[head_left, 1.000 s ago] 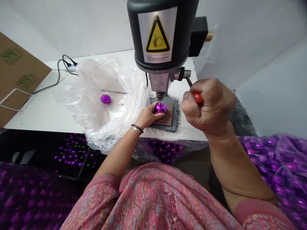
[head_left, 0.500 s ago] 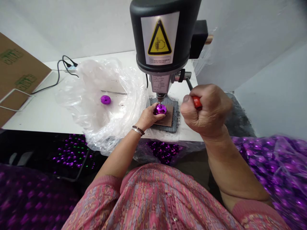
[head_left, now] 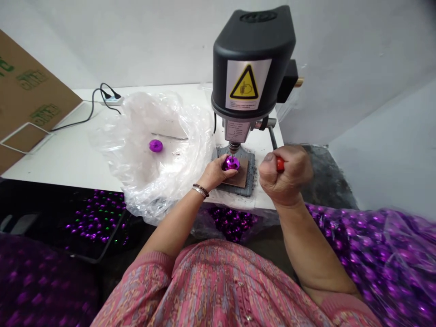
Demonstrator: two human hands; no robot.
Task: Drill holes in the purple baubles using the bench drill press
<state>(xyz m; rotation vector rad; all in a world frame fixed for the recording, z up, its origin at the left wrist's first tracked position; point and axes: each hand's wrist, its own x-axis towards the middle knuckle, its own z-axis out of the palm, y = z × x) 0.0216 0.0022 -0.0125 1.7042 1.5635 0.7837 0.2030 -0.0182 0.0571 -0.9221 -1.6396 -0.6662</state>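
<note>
My left hand (head_left: 217, 172) pinches a shiny purple faceted ornament (head_left: 232, 163) between thumb and fingers. The ornament rests on a brown board (head_left: 240, 176) over the grey base (head_left: 251, 179) of a drill press (head_left: 250, 81). Right above it is the drill chuck (head_left: 234, 146); whether the bit is inside the ornament I cannot tell. My right hand (head_left: 285, 175) is closed around the red knob (head_left: 280, 164) of the press's feed lever (head_left: 273, 137). A second purple ornament (head_left: 156, 146) lies to the left in a clear plastic bag (head_left: 136, 181).
A cardboard box (head_left: 34, 100) stands at the far left beside a power strip (head_left: 113, 100) with black cords. Clear bags of purple ornaments (head_left: 371, 254) fill the lower right. More purple and green pieces (head_left: 98, 218) sit below the table's front edge.
The view has shifted, so the drill press sits lower and farther right. My right hand is lower relative to the press, still on the lever knob. My left hand keeps hold of the ornament.
</note>
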